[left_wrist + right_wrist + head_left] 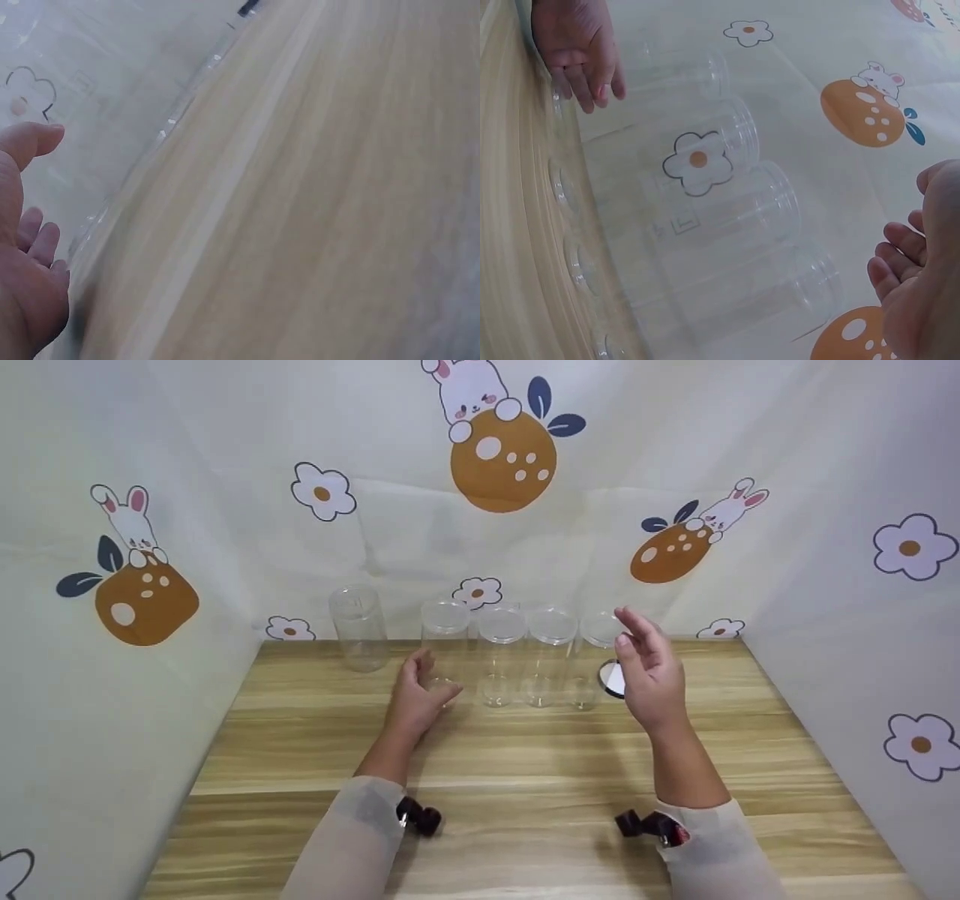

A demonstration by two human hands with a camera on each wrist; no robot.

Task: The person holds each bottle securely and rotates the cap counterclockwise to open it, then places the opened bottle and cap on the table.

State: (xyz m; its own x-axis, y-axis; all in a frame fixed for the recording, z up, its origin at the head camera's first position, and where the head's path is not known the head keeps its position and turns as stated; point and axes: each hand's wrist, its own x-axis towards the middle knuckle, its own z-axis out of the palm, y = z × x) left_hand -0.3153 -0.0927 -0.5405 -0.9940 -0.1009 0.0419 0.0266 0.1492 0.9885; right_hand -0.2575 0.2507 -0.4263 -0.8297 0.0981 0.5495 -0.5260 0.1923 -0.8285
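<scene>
On the worktop [517,787], four clear jars [551,660] stand upright in a row. At the row's nine-o'clock end, just beside the jar, the left hand [416,694] has its thumb and fingers spread; whether they touch is unclear. Another clear jar [358,630] stands toward that hand's half-past ten. The right hand [654,679], loosely extended and holding nothing, has a dark-rimmed white disc [612,680] at nine o'clock.
</scene>
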